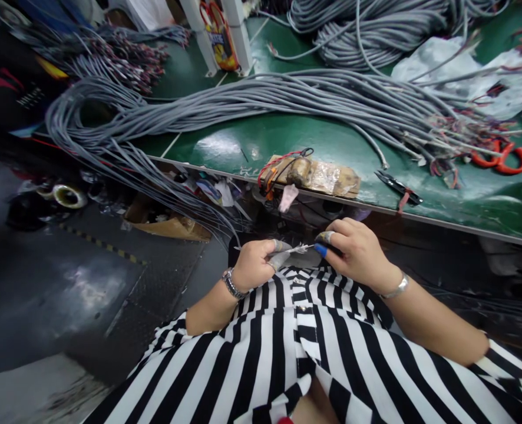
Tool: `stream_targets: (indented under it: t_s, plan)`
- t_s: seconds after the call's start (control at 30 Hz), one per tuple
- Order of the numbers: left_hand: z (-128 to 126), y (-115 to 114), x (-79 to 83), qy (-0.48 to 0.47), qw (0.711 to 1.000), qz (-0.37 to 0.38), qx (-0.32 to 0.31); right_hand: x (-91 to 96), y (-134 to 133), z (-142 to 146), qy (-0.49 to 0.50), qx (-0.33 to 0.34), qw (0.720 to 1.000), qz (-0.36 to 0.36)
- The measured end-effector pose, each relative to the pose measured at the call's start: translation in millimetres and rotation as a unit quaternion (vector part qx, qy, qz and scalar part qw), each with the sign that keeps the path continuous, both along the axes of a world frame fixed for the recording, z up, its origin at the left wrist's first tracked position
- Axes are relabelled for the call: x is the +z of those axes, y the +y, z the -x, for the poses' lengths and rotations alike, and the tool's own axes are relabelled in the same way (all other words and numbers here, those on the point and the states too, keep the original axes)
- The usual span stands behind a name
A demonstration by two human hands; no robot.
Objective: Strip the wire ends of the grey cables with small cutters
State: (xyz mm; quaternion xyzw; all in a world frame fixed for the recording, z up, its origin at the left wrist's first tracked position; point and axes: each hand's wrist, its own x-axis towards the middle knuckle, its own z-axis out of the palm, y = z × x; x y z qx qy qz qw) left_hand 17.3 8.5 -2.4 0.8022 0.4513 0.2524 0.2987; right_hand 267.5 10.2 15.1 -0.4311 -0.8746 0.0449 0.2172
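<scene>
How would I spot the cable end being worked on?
Find the green bench, then look below its front edge, toward the striped shirt. The pale, frayed cable end is between the left hand and right hand; unlike the grey cables above, it's held.

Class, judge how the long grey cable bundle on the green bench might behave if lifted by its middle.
The cable bundle would probably flop, since it curls and droops off the bench at left. It is likely heavy, having many strands. One stray end may slip loose, lying apart.
</scene>
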Motion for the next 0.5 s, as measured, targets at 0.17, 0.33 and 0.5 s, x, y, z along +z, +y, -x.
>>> stream_targets:
  t_s: [0.17, 0.33, 0.5]
  plan:
    - [1.1, -0.3, -0.8, -0.008, 1.000, 0.000, 0.016, 1.4, 1.3, -3.4, 0.026, -0.036, 0.999, -0.007]
    - [2.1, -1.0, -0.1, -0.022, 0.999, 0.004, 0.024, 2.6, 0.3, -9.0, 0.010, -0.027, 1.000, -0.003]
    - [-0.3, -1.7, 1.1, 0.005, 1.000, 0.000, 0.006, -0.2, -1.3, 0.7, -0.018, 0.002, 1.000, -0.008]
